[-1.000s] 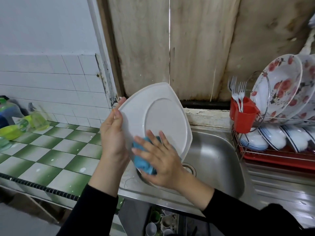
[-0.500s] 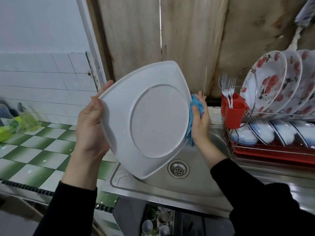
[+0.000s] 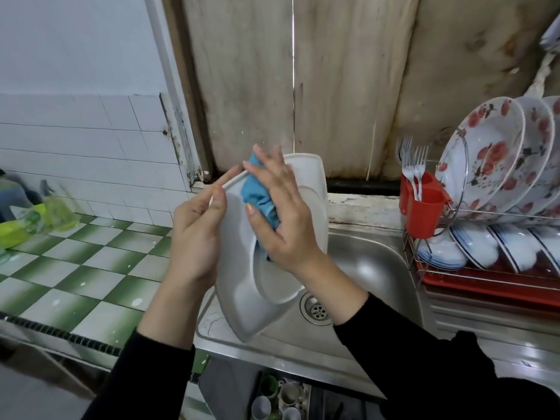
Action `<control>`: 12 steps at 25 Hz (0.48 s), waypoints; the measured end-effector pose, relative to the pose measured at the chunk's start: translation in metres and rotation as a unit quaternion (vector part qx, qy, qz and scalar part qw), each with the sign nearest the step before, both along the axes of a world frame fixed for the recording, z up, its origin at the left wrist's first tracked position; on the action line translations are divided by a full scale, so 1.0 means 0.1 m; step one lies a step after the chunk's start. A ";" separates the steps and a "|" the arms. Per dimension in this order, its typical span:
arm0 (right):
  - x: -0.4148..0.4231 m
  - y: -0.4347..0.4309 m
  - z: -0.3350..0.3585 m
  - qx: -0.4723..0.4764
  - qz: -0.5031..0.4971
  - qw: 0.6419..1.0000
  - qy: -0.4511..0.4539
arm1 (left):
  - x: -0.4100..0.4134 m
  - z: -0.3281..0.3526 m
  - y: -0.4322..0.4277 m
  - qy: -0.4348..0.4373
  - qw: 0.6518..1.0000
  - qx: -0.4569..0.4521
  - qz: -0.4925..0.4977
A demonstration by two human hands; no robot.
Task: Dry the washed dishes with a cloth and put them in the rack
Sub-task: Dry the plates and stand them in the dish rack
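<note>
Location type: domestic kitchen, wash-up area. Identifying features: a stainless steel sink (image 3: 369, 268) with a round drain (image 3: 316, 309) is set into the worktop. A green-and-white checked tile counter (image 3: 75, 268) adjoins it on the left, backed by white wall tiles (image 3: 75, 140). A wire dish rack (image 3: 497, 218) on a red drip tray (image 3: 485, 291) stands at right, holding floral plates (image 3: 485, 159) above blue-rimmed bowls (image 3: 472, 244). A red cutlery holder (image 3: 422, 210) with forks (image 3: 415, 165) sits at the rack's left end. Cups (image 3: 272, 400) are visible below the sink

The plate (image 3: 242, 304) is over the sink (image 3: 363, 268), with the rack (image 3: 485, 286) (cutlery holder (image 3: 421, 213) at its left end) to the right.
</note>
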State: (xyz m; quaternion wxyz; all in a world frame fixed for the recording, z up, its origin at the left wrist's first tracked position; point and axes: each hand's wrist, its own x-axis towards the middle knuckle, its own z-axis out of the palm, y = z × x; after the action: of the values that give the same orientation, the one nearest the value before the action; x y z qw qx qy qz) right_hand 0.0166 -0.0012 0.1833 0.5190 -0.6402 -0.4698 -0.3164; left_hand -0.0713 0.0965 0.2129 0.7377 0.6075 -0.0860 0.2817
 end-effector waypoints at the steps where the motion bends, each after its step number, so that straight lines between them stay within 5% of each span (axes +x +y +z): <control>1: 0.05 0.00 -0.02 -0.014 -0.002 1.000 -0.005 | 0.01 -0.04 0.02 0.003 1.000 -0.020 0.009; 3: 0.31 -0.07 -0.05 0.058 -0.025 0.991 0.114 | 0.01 -0.11 0.05 0.010 0.999 -0.037 0.032; 5: 0.58 -0.20 -0.02 0.187 -0.052 0.922 0.336 | 0.00 -0.15 0.02 0.011 0.999 -0.027 0.037; 7: 0.65 -0.22 -0.01 0.211 -0.078 0.884 0.411 | 0.02 -0.17 -0.05 0.012 1.000 -0.008 0.026; 12: 0.00 0.14 -0.18 0.079 -0.009 0.990 0.117 | 0.18 -0.21 -0.06 0.010 0.998 -0.061 0.030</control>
State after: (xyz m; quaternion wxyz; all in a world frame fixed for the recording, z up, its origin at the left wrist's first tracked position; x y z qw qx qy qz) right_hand 0.0169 0.0123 0.1653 0.6164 -0.6342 -0.3734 -0.2799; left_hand -0.0530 0.0900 0.1915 0.7652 0.5667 -0.0428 0.3025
